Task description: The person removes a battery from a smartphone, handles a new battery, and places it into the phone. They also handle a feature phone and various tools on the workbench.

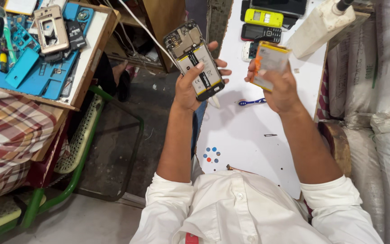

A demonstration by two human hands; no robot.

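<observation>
The left hand [190, 86] holds an opened phone [194, 60] with its back cover off, raised above the left edge of the white worktop [244, 135]. Its thumb lies across the pale battery [202, 71] inside the phone, and the other fingers [220, 63] curl round the phone's right side, so the hand is clamped on the body from both sides. The phone is tilted, its camera end pointing up and to the left, with the circuit board exposed at that end.

The right hand [278, 86] holds a loose flat battery pack [269, 65], white with an orange edge, just to the right of the phone and apart from it. Its fingers pinch the pack along its lower half; the pack is held above the worktop, not resting on it.

On the worktop below the hands lies a blue plastic tool [251, 102], and nearer the person's white shirt [244, 208] a cluster of small coloured dots [212, 154]. At the far edge sit a yellow keypad phone [263, 17] and a dark keypad phone [261, 32] just below it. A second bench at the left carries a blue mat [41, 77] strewn with phone parts, among them a gold phone frame [51, 29]
</observation>
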